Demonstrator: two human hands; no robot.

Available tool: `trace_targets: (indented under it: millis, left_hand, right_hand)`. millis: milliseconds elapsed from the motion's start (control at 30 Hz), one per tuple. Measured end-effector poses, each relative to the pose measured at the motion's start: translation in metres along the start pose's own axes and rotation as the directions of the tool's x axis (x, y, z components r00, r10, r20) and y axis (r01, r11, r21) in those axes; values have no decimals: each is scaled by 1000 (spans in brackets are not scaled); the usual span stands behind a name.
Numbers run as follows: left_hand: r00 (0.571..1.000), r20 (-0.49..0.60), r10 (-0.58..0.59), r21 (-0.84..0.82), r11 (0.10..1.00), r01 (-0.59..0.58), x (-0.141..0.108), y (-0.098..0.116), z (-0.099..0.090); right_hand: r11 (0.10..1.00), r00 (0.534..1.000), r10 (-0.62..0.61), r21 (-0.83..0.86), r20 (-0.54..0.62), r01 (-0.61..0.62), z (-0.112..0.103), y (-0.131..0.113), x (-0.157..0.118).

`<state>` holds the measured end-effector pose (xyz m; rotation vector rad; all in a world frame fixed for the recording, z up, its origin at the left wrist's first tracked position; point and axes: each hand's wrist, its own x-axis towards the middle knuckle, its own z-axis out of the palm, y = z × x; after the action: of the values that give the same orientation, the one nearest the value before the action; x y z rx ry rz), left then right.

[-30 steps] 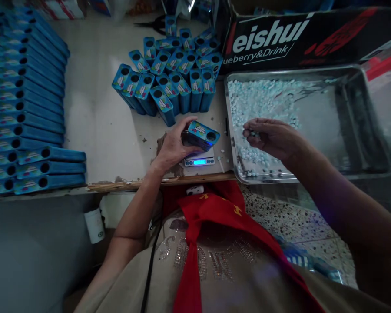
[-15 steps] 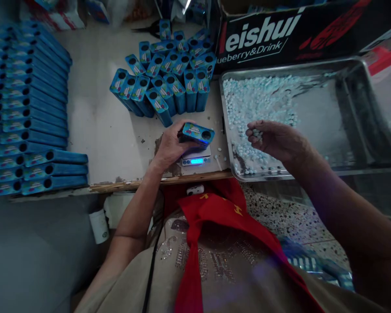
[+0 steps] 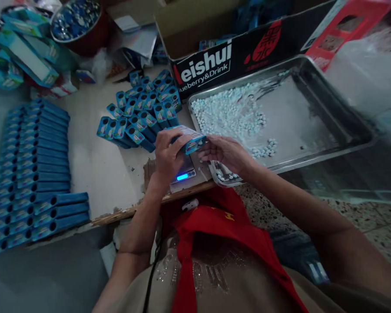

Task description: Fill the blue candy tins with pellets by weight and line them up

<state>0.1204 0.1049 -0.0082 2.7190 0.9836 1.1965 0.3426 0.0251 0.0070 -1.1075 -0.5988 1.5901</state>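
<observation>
My left hand is wrapped round a blue box, which lies tilted above a small digital scale with a lit blue display. My right hand is at the box's right end, fingers close together against it; whatever the fingers hold is hidden. Small pale candies lie in a metal tray under and beyond my right hand. Behind my left hand a group of upright blue boxes with round dark holes in their tops stands on the table.
Long stacked rows of blue boxes fill the table's left side. A black carton stands behind the tray. At the back left are a red bowl of wrapped pieces and a pile of packets. A red plastic basket is at the right.
My right hand has moved left from over the tray to the box. My left hand has tipped the box on its side above the scale. The view has shifted and turned.
</observation>
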Motion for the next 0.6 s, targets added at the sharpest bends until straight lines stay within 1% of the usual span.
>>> trace_targets:
  millis: [67,167,267,333,400,500,600]
  left_hand:
    - [999,-9,-31,4,1000,31,-3,-1,8]
    - [999,-15,-51,13,999,52,-6,5,11]
    - [999,-49,24,30,999,-22,-6,15,8]
    - [994,-76,75,38,997,-72,-4,18,7]
    - [992,-88,87,45,996,-83,-4,19,9]
    - [997,-65,34,41,999,-31,-6,17,17]
    - [994,-20,-107,12,994,107,-11,19,26]
  right_hand:
    - [999,999,34,39,23,-35,2,0,0]
    - [997,998,58,57,37,-60,-3,-1,2]
    - [995,997,63,71,54,-67,-8,-2,6]
    - [996,996,44,77,77,-50,-10,-1,9]
    - [996,997,24,80,77,-30,-9,-1,13]
    - [996,998,52,72,23,-53,-8,-1,19]
    - [994,995,97,56,-14,-96,-9,-5,22]
